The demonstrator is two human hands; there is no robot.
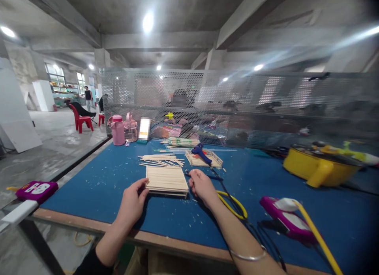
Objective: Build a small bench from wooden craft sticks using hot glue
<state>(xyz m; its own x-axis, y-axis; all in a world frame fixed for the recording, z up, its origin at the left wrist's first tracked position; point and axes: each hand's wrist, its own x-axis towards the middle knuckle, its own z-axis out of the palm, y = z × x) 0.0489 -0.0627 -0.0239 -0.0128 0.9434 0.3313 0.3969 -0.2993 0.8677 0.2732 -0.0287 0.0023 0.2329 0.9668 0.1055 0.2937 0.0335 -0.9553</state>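
Note:
A small flat structure of pale wooden sticks [166, 179], two layers with a gap between, lies on the blue tabletop before me. My left hand [134, 198] pinches its left front corner between thumb and fingers. Just off its right edge, my right hand [203, 186] is closed with the fingers curled together; what they hold, if anything, is hidden. Loose wooden sticks [161, 160] are strewn behind the structure. Farther right, a blue glue gun [201, 153] rests on a second stick-built piece [191, 159], its dark cable running toward me past my right wrist.
At the back left stand a pink jug [117, 130] and a clear pink bottle [131, 129]. A bundle of sticks [183, 142] lies behind. On the right are a yellow pan [321, 166] and a purple power strip [286, 219]. A perforated metal screen [254, 109] bounds the table; people sit beyond it.

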